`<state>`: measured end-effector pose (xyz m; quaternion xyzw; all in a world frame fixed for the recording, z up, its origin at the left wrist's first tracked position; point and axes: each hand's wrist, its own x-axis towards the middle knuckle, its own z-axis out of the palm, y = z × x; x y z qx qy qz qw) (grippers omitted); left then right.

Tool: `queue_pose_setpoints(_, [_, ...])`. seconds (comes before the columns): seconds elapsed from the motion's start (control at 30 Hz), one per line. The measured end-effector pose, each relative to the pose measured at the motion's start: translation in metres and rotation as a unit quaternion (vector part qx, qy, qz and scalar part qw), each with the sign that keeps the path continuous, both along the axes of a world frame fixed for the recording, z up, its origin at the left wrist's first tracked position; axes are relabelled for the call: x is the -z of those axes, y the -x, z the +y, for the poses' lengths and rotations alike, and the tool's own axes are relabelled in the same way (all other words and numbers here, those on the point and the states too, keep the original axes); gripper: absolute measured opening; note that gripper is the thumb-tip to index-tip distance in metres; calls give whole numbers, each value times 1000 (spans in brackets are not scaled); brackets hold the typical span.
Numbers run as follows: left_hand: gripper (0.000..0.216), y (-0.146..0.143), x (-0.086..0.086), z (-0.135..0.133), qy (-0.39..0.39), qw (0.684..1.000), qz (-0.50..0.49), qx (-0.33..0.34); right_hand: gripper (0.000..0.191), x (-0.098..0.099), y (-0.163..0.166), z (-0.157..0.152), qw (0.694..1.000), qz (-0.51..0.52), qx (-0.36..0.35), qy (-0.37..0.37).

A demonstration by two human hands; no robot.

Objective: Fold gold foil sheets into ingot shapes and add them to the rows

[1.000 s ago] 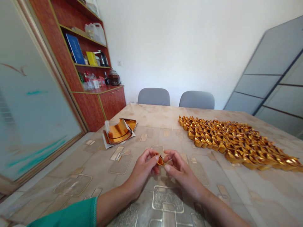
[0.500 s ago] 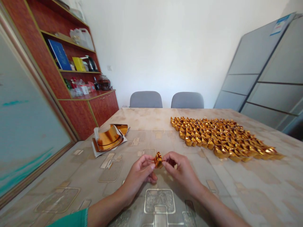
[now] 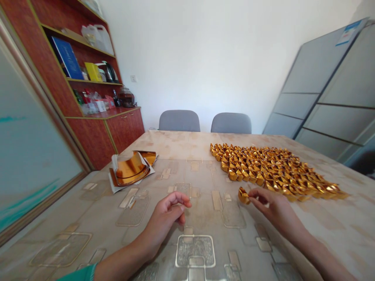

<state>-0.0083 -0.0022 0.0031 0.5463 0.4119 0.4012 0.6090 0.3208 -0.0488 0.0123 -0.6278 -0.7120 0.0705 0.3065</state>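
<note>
Between thumb and forefinger, my right hand [image 3: 271,205] pinches one end of a small gold foil paper ingot [image 3: 243,196], just in front of the rows. Those rows of folded gold paper ingots [image 3: 263,166] stand close together on the right side of the table. My left hand [image 3: 171,210] is over the middle of the table, empty, with its fingers loosely bent and apart from the thumb. Farther left lies a stack of gold foil paper sheets [image 3: 131,169], curled up at the edges, with white backing showing.
A patterned cover lies over the table [image 3: 195,218]. Two grey chairs [image 3: 179,120] stand at its far side. To the left is a red-brown cabinet [image 3: 125,130] with jugs, a kettle and bottles on its shelves; a grey panelled unit [image 3: 299,86] stands at the right.
My right hand has moved right with the paper ingot, toward the rows. My left hand has let go of it and stayed near the middle, shifting slightly left. The view has shifted slightly.
</note>
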Motion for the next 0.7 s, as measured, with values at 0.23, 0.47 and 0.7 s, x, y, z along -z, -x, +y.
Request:
queue_pose_setpoints(0.23, [15,-2,6,2,10,1000,-4,5,22,21,-48,-37,988,-126,58,-66])
queue_pose_setpoints(0.47, [14,-1,9,8,2,1000,11,-5,23,-8,-62,1,970,-231,53,-53])
queue_pose_setpoints(0.7, [13,0,7,7,1,1000,19,-8,23,-23,-72,22,971,-230,67,-9])
